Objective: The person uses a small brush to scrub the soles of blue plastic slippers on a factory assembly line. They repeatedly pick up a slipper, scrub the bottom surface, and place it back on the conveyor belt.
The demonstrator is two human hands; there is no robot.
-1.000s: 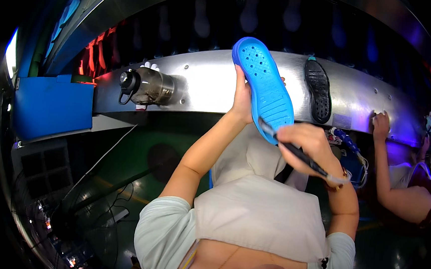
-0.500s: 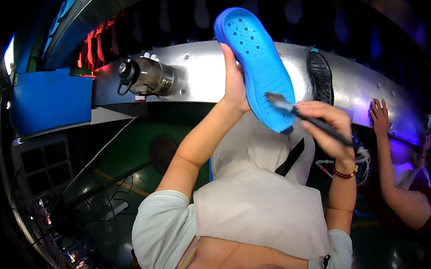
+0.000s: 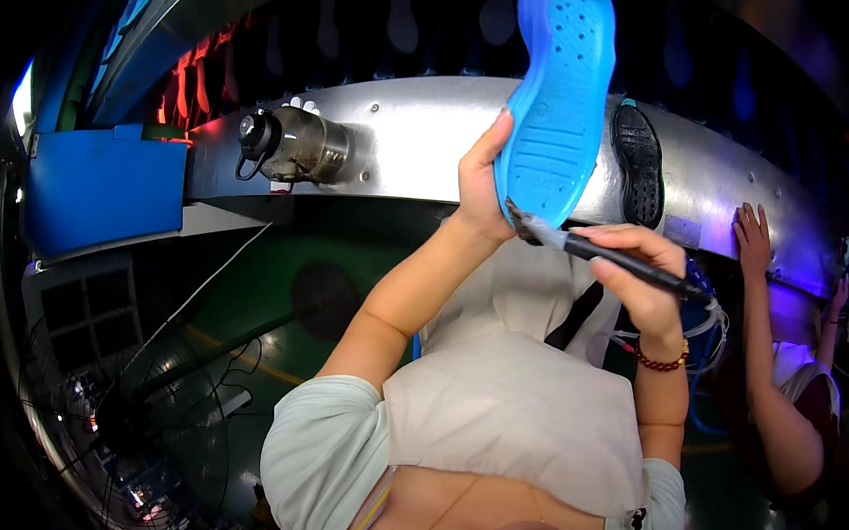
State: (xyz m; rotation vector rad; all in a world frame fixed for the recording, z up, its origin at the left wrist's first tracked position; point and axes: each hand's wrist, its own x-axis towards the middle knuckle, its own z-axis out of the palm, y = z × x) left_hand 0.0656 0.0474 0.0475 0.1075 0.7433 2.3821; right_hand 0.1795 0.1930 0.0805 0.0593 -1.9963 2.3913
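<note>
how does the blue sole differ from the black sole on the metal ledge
The blue sole is bright blue, looks larger, and is held up in the left hand with a brush at its heel. The black sole is dark, looks smaller, and rests untouched against the metal ledge. Both stand roughly upright and show patterned undersides.

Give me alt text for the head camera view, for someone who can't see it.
The person's left hand holds up a blue perforated foam shoe sole while the right hand touches a thin dark-handled brush to its lower end. Behind runs a curved silver metal conveyor rail, where another person's hand rests.

One blue sole (image 3: 557, 97), one black sole (image 3: 639, 162), one brush (image 3: 603, 252).
</note>
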